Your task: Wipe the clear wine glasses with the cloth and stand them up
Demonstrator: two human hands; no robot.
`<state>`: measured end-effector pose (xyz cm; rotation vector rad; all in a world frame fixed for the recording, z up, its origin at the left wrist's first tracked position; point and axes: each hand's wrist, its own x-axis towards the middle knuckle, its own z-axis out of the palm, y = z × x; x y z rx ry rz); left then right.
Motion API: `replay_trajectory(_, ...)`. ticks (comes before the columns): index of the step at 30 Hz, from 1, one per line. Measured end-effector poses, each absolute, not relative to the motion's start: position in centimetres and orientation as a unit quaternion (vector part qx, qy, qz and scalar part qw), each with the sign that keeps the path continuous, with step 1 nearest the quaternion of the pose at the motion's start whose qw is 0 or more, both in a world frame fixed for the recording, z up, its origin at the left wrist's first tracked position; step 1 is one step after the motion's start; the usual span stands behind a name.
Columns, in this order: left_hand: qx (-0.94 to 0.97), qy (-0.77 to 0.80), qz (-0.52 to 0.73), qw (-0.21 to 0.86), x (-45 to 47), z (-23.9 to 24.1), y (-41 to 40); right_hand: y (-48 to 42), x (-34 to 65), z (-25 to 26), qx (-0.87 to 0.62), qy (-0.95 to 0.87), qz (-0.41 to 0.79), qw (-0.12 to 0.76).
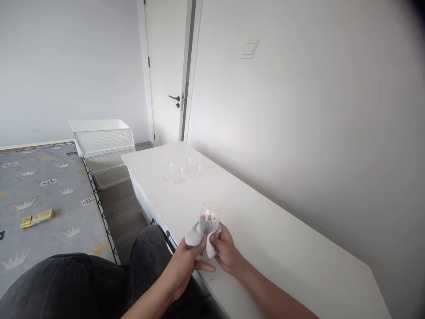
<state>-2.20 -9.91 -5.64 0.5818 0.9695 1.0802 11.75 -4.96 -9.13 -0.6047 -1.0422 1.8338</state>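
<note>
A clear wine glass (210, 215) stands upright between both my hands, over the near edge of the white table (265, 239). My left hand (183, 266) is closed around its lower part and stem. My right hand (226, 251) pinches a white cloth (196, 238) against the bowl of the glass. Several more clear glasses (182, 167) stand in a group at the table's far end.
A white wall runs along the table's right side. A white door (166, 71) with a dark handle is behind. White perforated storage baskets (103, 146) are stacked left of the table. A grey mattress (46, 195) with a gold packet (36, 218) lies at left. My dark-trousered knees are below.
</note>
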Motion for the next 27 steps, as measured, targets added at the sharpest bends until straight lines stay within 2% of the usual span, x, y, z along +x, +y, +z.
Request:
replay_trajectory(3,0.328,0.451,0.467,0.687,-3.2,-5.4,-10.1,-4.9,11.8,-9.3,-0.3,-0.386,0.723,0.487)
replay_trajectory(7,0.452,0.535,0.517,0.491,-5.5,-5.0,-10.1,-4.8,12.0,-9.2,-0.325,-0.37,0.716,0.494)
replay_trajectory(9,0.48,0.517,0.533,0.467,-6.4,-4.6,-9.9,-5.1,12.0,-9.2,-0.286,-0.404,0.755,0.43)
replay_trajectory(12,0.489,0.396,0.493,0.601,-6.7,-4.2,-9.7,-5.8,11.7,-9.1,-0.168,-0.451,0.839,0.253)
replay_trajectory(13,0.486,0.37,0.49,0.622,-6.6,-4.3,-9.7,-6.1,11.4,-9.0,-0.15,-0.474,0.838,0.226)
replay_trajectory(15,0.499,0.387,0.524,0.572,-6.0,-4.5,-9.7,-6.6,10.9,-8.8,-0.187,-0.556,0.761,0.276)
replay_trajectory(17,0.527,0.448,0.56,0.456,-5.4,-4.9,-9.7,-7.0,10.4,-8.4,-0.258,-0.633,0.623,0.381)
replay_trajectory(18,0.539,0.467,0.566,0.413,-5.3,-5.1,-9.7,-7.1,10.2,-8.3,-0.27,-0.653,0.586,0.397)
replay_trajectory(19,0.55,0.469,0.567,0.394,-5.3,-5.3,-9.7,-7.1,10.1,-8.2,-0.269,-0.657,0.585,0.393)
replay_trajectory(22,0.56,0.414,0.577,0.427,-5.7,-5.3,-9.5,-6.6,10.0,-8.4,-0.246,-0.57,0.694,0.365)
replay_trajectory(24,0.543,0.391,0.602,0.435,-6.1,-5.1,-9.5,-5.8,10.3,-8.6,-0.268,-0.456,0.733,0.428)
replay_trajectory(27,0.509,0.366,0.669,0.399,-6.4,-5.0,-9.5,-4.6,10.9,-8.5,-0.323,-0.32,0.722,0.522)
